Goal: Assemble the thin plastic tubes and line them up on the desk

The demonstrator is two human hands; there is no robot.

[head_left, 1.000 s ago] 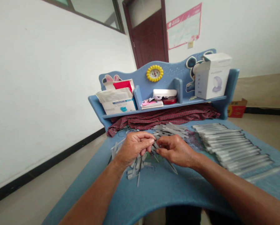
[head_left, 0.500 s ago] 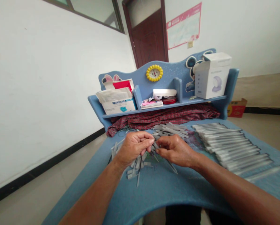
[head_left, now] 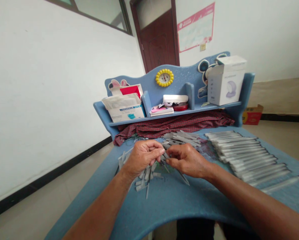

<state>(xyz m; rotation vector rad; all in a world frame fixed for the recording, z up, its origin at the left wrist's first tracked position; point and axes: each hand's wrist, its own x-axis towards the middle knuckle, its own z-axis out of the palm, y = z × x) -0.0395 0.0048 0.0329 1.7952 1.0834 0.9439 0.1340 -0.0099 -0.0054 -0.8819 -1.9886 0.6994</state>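
Over the middle of the desk my two hands work close together, fingertips almost meeting. My left hand (head_left: 147, 156) is closed in a pinch, with thumb against forefinger; what it grips is too small to make out. My right hand (head_left: 188, 161) is closed around a slim grey pen-like stick (head_left: 183, 177), whose pointed end slants down below the palm. Behind the hands lies a pile of grey-white translucent strips (head_left: 183, 137). Beneath and beside my left hand are loose short clear pieces and thin dark sticks (head_left: 147, 181), partly hidden by it.
Long clear pen-like tubes with dark ends (head_left: 251, 156) lie in a row on the right of the blue desk (head_left: 169, 203). A checked cloth (head_left: 174, 125) runs under the shelf. The shelf holds a mask box (head_left: 129, 111) and a white carton (head_left: 226, 81).
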